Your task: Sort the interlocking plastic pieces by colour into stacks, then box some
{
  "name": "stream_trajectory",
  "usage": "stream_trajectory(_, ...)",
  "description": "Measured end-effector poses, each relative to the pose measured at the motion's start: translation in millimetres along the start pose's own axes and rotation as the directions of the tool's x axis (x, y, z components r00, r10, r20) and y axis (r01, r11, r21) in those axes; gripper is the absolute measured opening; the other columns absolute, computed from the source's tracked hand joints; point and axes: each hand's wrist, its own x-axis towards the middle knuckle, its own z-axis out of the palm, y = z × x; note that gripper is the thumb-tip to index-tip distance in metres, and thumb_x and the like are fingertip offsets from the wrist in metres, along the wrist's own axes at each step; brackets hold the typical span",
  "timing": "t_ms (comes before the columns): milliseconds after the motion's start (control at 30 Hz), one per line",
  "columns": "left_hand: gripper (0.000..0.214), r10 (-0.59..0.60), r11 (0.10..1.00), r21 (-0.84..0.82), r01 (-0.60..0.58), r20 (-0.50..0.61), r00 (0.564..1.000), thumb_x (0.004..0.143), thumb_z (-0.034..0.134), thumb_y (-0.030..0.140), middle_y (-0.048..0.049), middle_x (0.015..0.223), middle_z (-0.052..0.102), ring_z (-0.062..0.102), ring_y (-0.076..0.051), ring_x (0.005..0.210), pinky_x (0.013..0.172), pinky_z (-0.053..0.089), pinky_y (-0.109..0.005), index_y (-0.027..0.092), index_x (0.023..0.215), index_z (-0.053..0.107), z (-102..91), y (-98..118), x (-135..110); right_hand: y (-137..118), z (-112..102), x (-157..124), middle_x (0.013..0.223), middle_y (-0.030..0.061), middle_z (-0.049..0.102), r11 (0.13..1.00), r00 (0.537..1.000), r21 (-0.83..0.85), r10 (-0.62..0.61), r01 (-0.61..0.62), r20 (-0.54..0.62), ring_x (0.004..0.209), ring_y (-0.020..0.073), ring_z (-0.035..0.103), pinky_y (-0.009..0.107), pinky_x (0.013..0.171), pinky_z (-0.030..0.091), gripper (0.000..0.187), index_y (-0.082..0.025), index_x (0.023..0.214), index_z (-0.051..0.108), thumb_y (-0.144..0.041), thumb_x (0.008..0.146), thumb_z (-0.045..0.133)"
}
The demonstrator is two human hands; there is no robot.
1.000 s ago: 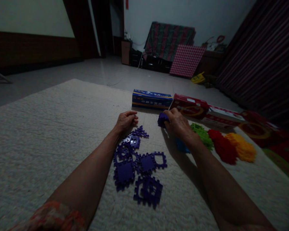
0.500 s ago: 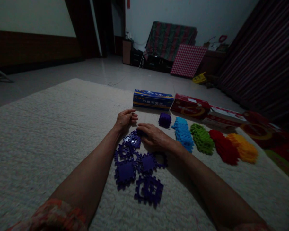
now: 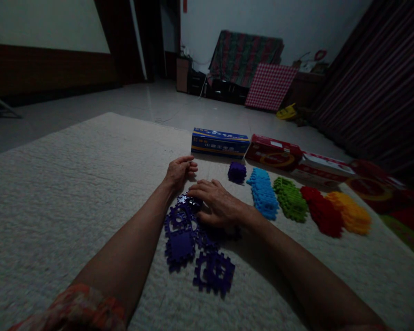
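My left hand (image 3: 180,173) rests on its side on the pale mat, just beyond a loose spread of purple interlocking plastic tiles. Its fingers are loosely bent, the top one stretched out, and nothing shows in them. Over the far part of the spread lies my right hand (image 3: 216,202), palm down with fingers apart, its fingertips on a shiny purple tile (image 3: 184,199). It covers some tiles. Nearer me are a solid purple square tile (image 3: 180,247) and a pair of overlapping purple tiles with cut-outs (image 3: 214,272).
Beyond my right hand stands a small purple stack (image 3: 237,172). Rows of blue tiles (image 3: 263,194), green tiles (image 3: 290,199), red tiles (image 3: 321,211) and yellow tiles (image 3: 349,213) lie to the right. Behind them are a blue box (image 3: 220,144) and red boxes (image 3: 274,153).
My right hand has moved back toward me, now covering tiles that showed before, and its fingers have spread. My left hand has stayed about where it was.
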Motion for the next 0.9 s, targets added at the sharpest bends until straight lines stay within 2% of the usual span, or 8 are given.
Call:
stream_trajectory(167,0.028,-0.017,1.0,-0.003,0.017,-0.003,1.0,0.075,0.053,-0.001,-0.004,0.073,0.068,0.063,-0.01,0.057,0.051,0.047,-0.018,0.01,0.098,0.064,0.2,2,0,-3,3,1,0.127,0.0146,0.063,0.998,0.999,-0.041,0.037,-0.038,-0.015,0.122,0.0308,0.051,0.058,0.108,0.03,0.043,-0.019,0.127,0.057,-0.028,0.085,0.065)
stream_trajectory(367,0.027,-0.012,1.0,0.001,0.012,-0.007,1.0,0.075,0.053,-0.002,-0.0045,0.073,0.068,0.063,-0.01,0.057,0.051,0.047,-0.018,0.01,0.097,0.065,-0.2,1,0,-1,5,3,0.122,0.0138,0.063,0.999,0.999,0.007,0.033,-0.033,-0.033,0.118,0.0299,0.054,0.056,0.107,0.033,0.043,-0.019,0.123,0.059,-0.026,0.082,0.069)
stream_trajectory(533,0.028,-0.01,1.0,-0.003,0.01,0.001,1.0,0.074,0.054,-0.002,-0.0052,0.073,0.068,0.063,-0.011,0.057,0.051,0.047,-0.019,0.01,0.097,0.065,0.2,1,0,11,-20,-5,0.125,0.0128,0.061,0.996,0.985,0.087,0.045,-0.031,-0.165,0.117,0.0268,0.056,0.046,0.102,0.044,0.045,-0.021,0.124,0.056,-0.021,0.08,0.065)
stream_trajectory(633,0.027,-0.007,1.0,0.007,0.007,0.005,1.0,0.074,0.053,-0.001,-0.0049,0.073,0.068,0.063,-0.011,0.057,0.05,0.048,-0.02,0.01,0.097,0.064,1.1,0,0,25,-41,-17,0.126,0.0123,0.058,0.986,0.959,0.031,0.164,-0.161,-0.233,0.118,0.026,0.056,0.043,0.103,0.046,0.051,-0.022,0.129,0.053,-0.017,0.079,0.064)
stream_trajectory(700,0.027,-0.009,1.0,0.012,0.009,0.003,1.0,0.075,0.052,-0.002,-0.0051,0.072,0.067,0.063,-0.011,0.056,0.049,0.048,-0.02,0.01,0.096,0.064,1.5,0,-1,33,-50,-25,0.127,0.0134,0.057,0.955,0.942,-0.036,0.282,-0.293,-0.183,0.117,0.0268,0.057,0.043,0.102,0.047,0.057,-0.021,0.133,0.051,-0.016,0.078,0.066)
stream_trajectory(767,0.026,-0.012,1.0,0.015,0.012,0.001,1.0,0.074,0.053,-0.002,-0.0052,0.072,0.067,0.063,-0.011,0.056,0.049,0.048,-0.02,0.01,0.096,0.064,1.3,-1,0,39,-54,-31,0.128,0.0144,0.056,0.913,0.918,-0.099,0.39,-0.395,-0.07,0.115,0.0271,0.058,0.041,0.1,0.048,0.06,-0.019,0.136,0.05,-0.016,0.079,0.067)
stream_trajectory(900,0.025,-0.01,1.0,0.014,0.01,0.017,1.0,0.074,0.057,-0.001,-0.0048,0.072,0.067,0.062,-0.011,0.056,0.049,0.048,-0.02,0.01,0.095,0.064,0.1,-2,2,42,-50,-35,0.124,0.0132,0.059,0.859,0.859,-0.156,0.504,-0.487,0.09,0.111,0.0263,0.061,0.037,0.097,0.049,0.058,-0.02,0.135,0.054,-0.019,0.08,0.07)
